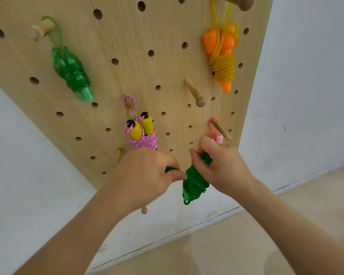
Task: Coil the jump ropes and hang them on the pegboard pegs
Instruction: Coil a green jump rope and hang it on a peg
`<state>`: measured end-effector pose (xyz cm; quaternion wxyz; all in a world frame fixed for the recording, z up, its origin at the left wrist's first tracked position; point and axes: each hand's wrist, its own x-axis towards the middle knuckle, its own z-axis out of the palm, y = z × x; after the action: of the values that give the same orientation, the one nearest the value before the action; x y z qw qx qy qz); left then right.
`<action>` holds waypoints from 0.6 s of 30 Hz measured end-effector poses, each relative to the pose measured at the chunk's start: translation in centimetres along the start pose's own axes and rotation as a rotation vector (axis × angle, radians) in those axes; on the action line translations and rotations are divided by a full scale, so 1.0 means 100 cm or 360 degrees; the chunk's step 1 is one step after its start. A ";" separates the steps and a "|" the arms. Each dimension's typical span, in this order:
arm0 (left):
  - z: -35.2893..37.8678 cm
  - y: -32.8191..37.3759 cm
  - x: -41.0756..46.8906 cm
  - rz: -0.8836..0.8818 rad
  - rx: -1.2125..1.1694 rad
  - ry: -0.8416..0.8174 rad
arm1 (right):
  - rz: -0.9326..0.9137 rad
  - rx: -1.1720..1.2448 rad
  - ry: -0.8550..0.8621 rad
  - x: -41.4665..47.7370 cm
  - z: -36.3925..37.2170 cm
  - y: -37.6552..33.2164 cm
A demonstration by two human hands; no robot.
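Fingers of my left hand (145, 171) and right hand (220, 165) clamp one green rope (195, 183), low against the pegboard (127, 36) holding four ropes (145, 139).

Lower board crowded; middle strip and one peg free.
Bare peg (195, 92) juts out above the hands, open board all round it. Left hand (147, 173) and right hand (220, 165) block the lower edge, green cord (195, 183) held between them. Pink rope (142, 133) hangs just above the left hand, pink loop (213, 126) on its peg (221, 130) just above the right hand, with a narrow gap of board between. Green rope (68, 70) is upper left and orange rope (222, 56) upper right, with a wide bare strip of pegboard (127, 46) between. Small peg (118, 153) is beside the left hand, partly hidden. Wall (306, 76) right of the board is open.
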<state>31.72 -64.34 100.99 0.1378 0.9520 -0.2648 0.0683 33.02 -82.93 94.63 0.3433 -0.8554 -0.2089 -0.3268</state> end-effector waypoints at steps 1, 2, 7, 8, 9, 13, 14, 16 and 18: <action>-0.002 -0.002 0.003 -0.0017 -0.0031 -0.0017 | -0.0014 0.0037 -0.0036 0.000 -0.002 -0.002; -0.003 -0.004 0.007 -0.0045 -0.0087 -0.0064 | 0.0006 0.0091 -0.0054 0.001 -0.004 -0.003; 0.005 -0.023 0.020 -0.0160 -0.0923 -0.0446 | 0.0354 0.0529 -0.0077 0.011 -0.024 -0.018; 0.008 -0.025 0.020 -0.0125 -0.1106 -0.0576 | 0.0382 0.0604 -0.0098 0.014 -0.027 -0.022; 0.013 -0.025 0.019 -0.0075 -0.1309 -0.0700 | 0.0393 0.0667 -0.0108 0.016 -0.030 -0.024; 0.027 -0.020 0.012 0.0075 -0.1948 -0.0899 | 0.0434 0.0937 -0.0025 0.015 -0.031 -0.026; 0.029 -0.019 0.012 0.0055 -0.1991 -0.0891 | 0.0449 0.0975 0.0007 0.014 -0.030 -0.025; 0.032 -0.018 0.010 0.0002 -0.2021 -0.0844 | 0.0456 0.0946 0.0043 0.010 -0.025 -0.022; 0.029 -0.012 0.009 -0.0114 -0.2042 -0.0714 | 0.0466 0.0795 0.0036 0.008 -0.022 -0.018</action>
<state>33.25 -64.69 98.12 0.6191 0.6811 -0.2434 -0.3059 31.65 -83.16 97.22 0.5892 -0.7617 -0.1532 -0.2218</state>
